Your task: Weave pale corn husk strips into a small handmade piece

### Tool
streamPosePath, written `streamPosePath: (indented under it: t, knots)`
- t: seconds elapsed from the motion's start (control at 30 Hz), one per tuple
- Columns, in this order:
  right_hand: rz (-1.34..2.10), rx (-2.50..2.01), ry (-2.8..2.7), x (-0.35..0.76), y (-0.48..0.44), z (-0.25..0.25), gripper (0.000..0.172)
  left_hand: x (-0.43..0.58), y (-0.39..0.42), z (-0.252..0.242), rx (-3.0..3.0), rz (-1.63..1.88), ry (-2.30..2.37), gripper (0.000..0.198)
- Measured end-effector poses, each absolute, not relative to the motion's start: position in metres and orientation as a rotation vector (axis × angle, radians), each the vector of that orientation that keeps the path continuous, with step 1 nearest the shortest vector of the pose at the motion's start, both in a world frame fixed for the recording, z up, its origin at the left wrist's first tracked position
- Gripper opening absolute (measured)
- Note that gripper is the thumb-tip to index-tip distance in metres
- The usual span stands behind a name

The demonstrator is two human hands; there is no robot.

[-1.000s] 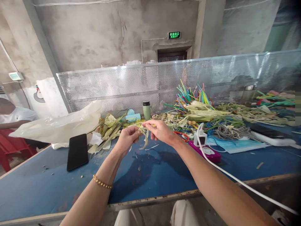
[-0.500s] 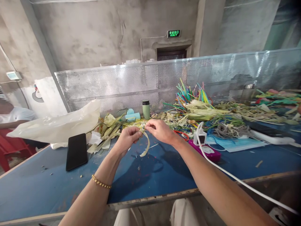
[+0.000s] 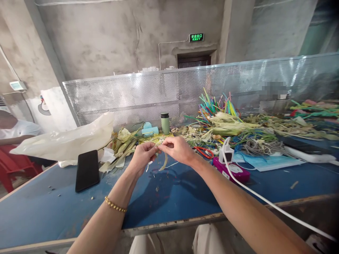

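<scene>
A narrow, pale strip of corn husk (image 3: 164, 163) hangs curved between my hands, above the blue table. My left hand (image 3: 143, 156) is closed, thumb and forefinger pinching the strip's upper part; a thin white bit dangles under its fingers. Against those fingertips, my right hand (image 3: 178, 150) pinches the same piece from the other side. The fingers hide the spot where they meet. Just behind the hands lies a heap of dry husks (image 3: 212, 134), with a green bottle (image 3: 165, 124) standing at its back.
A black phone (image 3: 87, 171) and a cream plastic bag (image 3: 69, 141) lie left. To the right are a purple power strip (image 3: 230, 169) with a white cable, a blue mask (image 3: 265, 161), cord coils and coloured stems. A perforated metal screen (image 3: 137, 93) backs the table (image 3: 53, 215). Someone sits far left.
My right hand has moved left and slightly down, so the fingertips of both hands now meet. The husk strip hangs shorter and less curved.
</scene>
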State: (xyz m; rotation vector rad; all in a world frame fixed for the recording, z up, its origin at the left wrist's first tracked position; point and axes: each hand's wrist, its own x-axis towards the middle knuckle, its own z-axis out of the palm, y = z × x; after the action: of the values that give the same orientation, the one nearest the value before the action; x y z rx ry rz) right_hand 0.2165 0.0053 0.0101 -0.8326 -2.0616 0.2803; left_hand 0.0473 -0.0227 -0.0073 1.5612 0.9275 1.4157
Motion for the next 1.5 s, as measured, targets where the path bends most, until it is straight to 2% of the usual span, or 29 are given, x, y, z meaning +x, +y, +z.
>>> streamPosePath:
  t: [0.23,0.8,0.97,1.1,1.5]
  knots:
    - [0.176,-0.864,-2.080,0.211,0.011,0.001,0.011,0.048,-0.022,-0.008,1.549,1.437,0.932,0.025]
    - [0.210,-0.870,-2.090,0.211,0.004,0.007,0.011,0.050,-0.018,-0.013,1.221,1.341,0.747,0.019]
    - [0.161,-0.900,-2.084,0.212,0.006,0.006,0.012,0.048,-0.021,-0.011,1.356,1.265,0.760,0.028]
    - [0.142,-0.925,-2.119,0.213,0.003,0.005,0.012,0.045,-0.019,-0.011,1.483,1.365,0.914,0.039]
    - [0.256,-0.837,-2.179,0.211,-0.001,0.006,0.012,0.048,-0.014,-0.017,1.299,1.380,0.802,0.037]
